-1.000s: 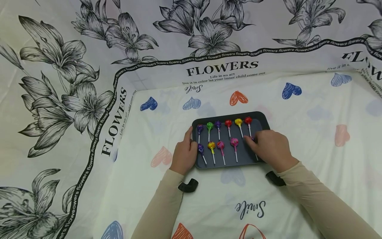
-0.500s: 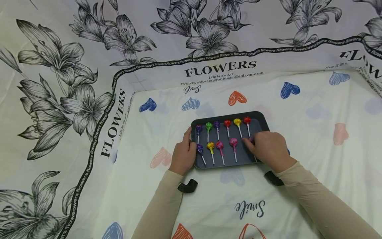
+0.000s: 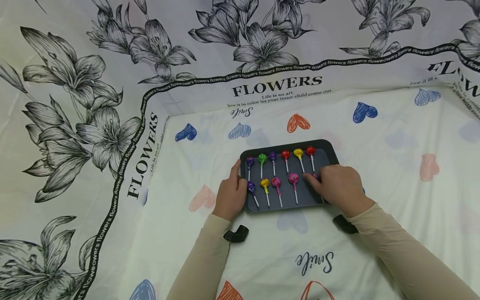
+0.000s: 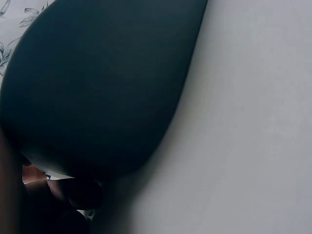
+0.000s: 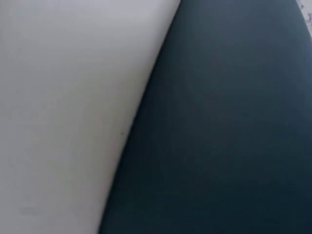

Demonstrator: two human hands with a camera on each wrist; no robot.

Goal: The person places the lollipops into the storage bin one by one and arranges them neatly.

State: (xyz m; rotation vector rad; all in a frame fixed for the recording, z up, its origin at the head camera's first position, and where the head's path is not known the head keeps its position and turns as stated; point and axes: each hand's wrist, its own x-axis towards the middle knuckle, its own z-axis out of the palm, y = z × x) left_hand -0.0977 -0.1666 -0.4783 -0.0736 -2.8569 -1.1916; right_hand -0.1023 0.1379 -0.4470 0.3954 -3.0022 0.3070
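Observation:
A dark grey tray [image 3: 310, 200] lies in the middle of the head view, with several wrapped lollipops in two rows. One of these is a pink lollipop [image 3: 293, 178] in the near row; a green lollipop [image 3: 262, 158] lies in the far row. My left hand [image 3: 231, 196] holds the tray's left end, its index finger along the rim. Over the right end, my right hand [image 3: 343, 187] grips the tray, the thumb reaching inside beside a partly covered lollipop [image 3: 316, 176]. Its other fingers are hidden. Both wrist views show mostly the tray's dark outer side [image 4: 107, 87].
A white cloth [image 3: 210, 158] printed with hearts and words lies under the tray. Behind it and to the left spreads a flower-printed sheet [image 3: 180, 98] with a black lettered band. Black wrist devices [image 3: 237, 233] sit near both cuffs.
Both hands stay on the tray and the lollipops keep their places. The right hand has shifted very slightly, and a sliver of blue print now shows at its right side.

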